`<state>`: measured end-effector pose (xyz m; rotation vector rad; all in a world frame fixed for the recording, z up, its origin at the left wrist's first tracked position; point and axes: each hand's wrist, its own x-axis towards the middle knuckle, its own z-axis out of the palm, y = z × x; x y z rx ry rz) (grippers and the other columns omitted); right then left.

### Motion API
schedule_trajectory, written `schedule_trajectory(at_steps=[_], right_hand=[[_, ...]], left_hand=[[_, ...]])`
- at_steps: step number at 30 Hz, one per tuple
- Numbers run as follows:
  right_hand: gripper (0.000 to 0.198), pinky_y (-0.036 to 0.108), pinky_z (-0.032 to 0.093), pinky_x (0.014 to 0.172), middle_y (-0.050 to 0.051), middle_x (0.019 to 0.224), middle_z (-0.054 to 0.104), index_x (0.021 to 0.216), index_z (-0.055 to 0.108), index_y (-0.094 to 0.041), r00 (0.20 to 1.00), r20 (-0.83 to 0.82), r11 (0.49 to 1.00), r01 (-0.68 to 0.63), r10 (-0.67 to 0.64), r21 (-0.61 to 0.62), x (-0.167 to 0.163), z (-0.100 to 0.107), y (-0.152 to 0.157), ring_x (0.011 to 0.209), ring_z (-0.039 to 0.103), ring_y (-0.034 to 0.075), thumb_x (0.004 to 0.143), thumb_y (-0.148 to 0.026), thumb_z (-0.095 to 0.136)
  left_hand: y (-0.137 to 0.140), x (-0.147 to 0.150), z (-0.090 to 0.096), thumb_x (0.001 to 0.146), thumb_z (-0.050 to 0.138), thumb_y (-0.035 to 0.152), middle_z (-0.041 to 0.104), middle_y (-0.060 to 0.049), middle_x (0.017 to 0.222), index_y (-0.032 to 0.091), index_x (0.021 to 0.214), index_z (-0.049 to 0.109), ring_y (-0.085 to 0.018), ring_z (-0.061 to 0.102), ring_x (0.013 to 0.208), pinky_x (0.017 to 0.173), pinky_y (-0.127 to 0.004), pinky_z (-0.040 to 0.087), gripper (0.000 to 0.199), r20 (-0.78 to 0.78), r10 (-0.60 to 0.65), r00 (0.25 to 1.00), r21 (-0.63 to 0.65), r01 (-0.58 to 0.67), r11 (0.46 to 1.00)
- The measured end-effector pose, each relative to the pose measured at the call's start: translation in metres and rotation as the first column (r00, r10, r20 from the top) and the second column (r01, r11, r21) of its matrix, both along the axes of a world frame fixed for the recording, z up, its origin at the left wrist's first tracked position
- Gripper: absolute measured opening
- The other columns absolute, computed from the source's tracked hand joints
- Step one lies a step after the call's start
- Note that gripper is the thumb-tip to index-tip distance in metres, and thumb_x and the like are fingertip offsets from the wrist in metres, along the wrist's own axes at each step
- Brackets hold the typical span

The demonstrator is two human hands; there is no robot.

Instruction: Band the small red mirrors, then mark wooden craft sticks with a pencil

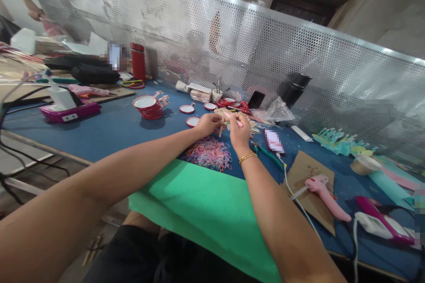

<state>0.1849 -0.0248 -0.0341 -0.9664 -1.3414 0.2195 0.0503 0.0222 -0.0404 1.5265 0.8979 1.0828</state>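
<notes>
My left hand (209, 124) is closed in a pinch over the blue table, its fingertips close to those of my right hand. What it pinches is too small to make out; a flat light-wood stick (221, 131) shows just beside its fingers. My right hand (241, 131), with a gold bracelet at the wrist, is closed on a slim pink pen-shaped tool (236, 120). Below both hands lies a heap of small coloured elastic bands (210, 154). Round red-rimmed pieces with white faces, such as this disc (192, 122), lie beyond my left hand.
A stack of red-rimmed discs (148, 108) stands at left. Green cloth (206, 208) covers my lap. Green-handled pliers (269, 157), a phone-like object (274, 141) and a pink glue gun (327, 196) on cardboard (300, 172) lie right. A perforated metal screen (186, 22) bounds the back.
</notes>
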Motion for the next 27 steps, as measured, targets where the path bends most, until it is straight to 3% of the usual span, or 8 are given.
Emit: schedule_trajectory(at_steps=[6, 12, 18, 23, 27], right_hand=[[0.021, 0.031, 0.046, 0.080, 0.000, 0.076, 0.068, 0.073, 0.060, -0.022, 0.999, -0.024, 0.999, 0.043, -0.043, -0.021, 0.0027, -0.0022, 0.0036, 0.079, 0.061, 0.019, 0.087, -0.036, 0.052], [0.022, 0.030, 0.046, 0.078, 0.000, 0.076, 0.069, 0.073, 0.061, -0.022, 1.000, 0.021, 1.000, -0.002, 0.003, -0.015, 0.0004, 0.0005, 0.0005, 0.078, 0.061, 0.018, 0.088, -0.037, 0.053], [0.023, 0.032, 0.047, 0.080, 0.000, 0.078, 0.069, 0.075, 0.062, -0.022, 0.998, -0.012, 0.998, 0.055, -0.055, -0.013, 0.0026, -0.0022, 0.0044, 0.080, 0.061, 0.019, 0.088, -0.036, 0.050], [0.022, 0.030, 0.046, 0.078, 0.000, 0.076, 0.068, 0.072, 0.061, -0.022, 1.000, 0.022, 1.000, 0.012, -0.012, -0.006, -0.0004, 0.0020, -0.0010, 0.078, 0.061, 0.018, 0.088, -0.035, 0.053], [0.022, 0.031, 0.046, 0.079, 0.000, 0.077, 0.069, 0.073, 0.062, -0.022, 0.999, 0.007, 0.999, 0.040, -0.040, -0.012, 0.0011, 0.0005, 0.0007, 0.079, 0.062, 0.019, 0.088, -0.035, 0.052]], left_hand=[[0.0012, 0.0001, -0.0007, 0.074, 0.075, 0.023, 0.072, -0.004, 0.078, 0.013, 0.084, 0.068, -0.018, 0.069, 0.072, 0.060, -0.025, 0.055, 0.016, 0.002, 0.032, 0.999, -0.019, -0.032, 0.999], [-0.0003, 0.0009, 0.0006, 0.073, 0.077, 0.025, 0.072, -0.004, 0.075, 0.013, 0.087, 0.069, -0.018, 0.069, 0.070, 0.062, -0.027, 0.056, 0.020, 0.009, 0.022, 1.000, -0.015, -0.022, 1.000], [-0.0011, 0.0005, 0.0017, 0.073, 0.077, 0.023, 0.073, -0.005, 0.078, 0.013, 0.082, 0.067, -0.019, 0.070, 0.072, 0.060, -0.027, 0.055, 0.016, -0.016, 0.042, 0.999, -0.012, -0.042, 0.999], [-0.0008, 0.0003, 0.0014, 0.072, 0.078, 0.028, 0.074, -0.005, 0.080, 0.013, 0.088, 0.069, -0.019, 0.070, 0.073, 0.064, -0.029, 0.056, 0.023, -0.010, 0.015, 1.000, 0.004, -0.015, 1.000], [-0.0018, 0.0005, 0.0024, 0.075, 0.075, 0.025, 0.074, -0.004, 0.079, 0.014, 0.086, 0.067, -0.018, 0.070, 0.074, 0.061, -0.025, 0.055, 0.017, -0.038, 0.037, 0.999, -0.001, -0.037, 0.999]])
